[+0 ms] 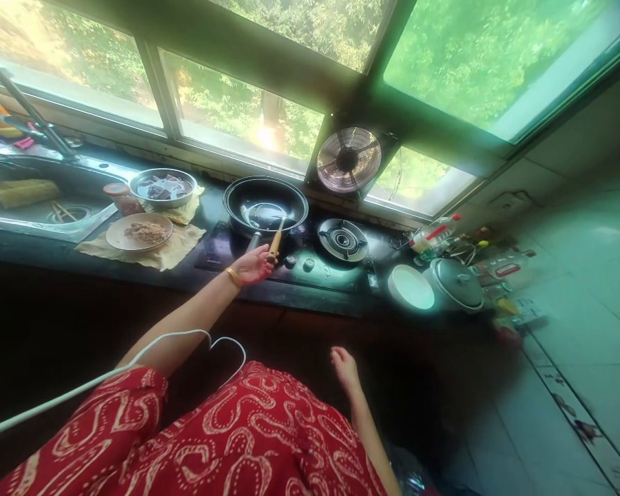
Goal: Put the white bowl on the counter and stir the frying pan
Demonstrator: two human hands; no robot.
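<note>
The spatula point(275, 241) is gripped at its wooden handle by the left hand point(253, 265), its blade lying in the pan point(265, 204) on the stove point(310, 258). The right hand point(345, 367) hangs loosely curled, holding nothing. A plate point(139, 232) and bowl point(163, 187) are set leftward, a cooker point(455, 284) rightward. No writing can be read.

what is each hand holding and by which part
The left hand grips the wooden handle of a spatula whose blade rests in the black pan. The right hand hangs free, holding nothing.

Steel bowl point(163, 187), plate of food point(139, 232) (on paper), white lid point(410, 286), rice cooker point(455, 283)
</note>
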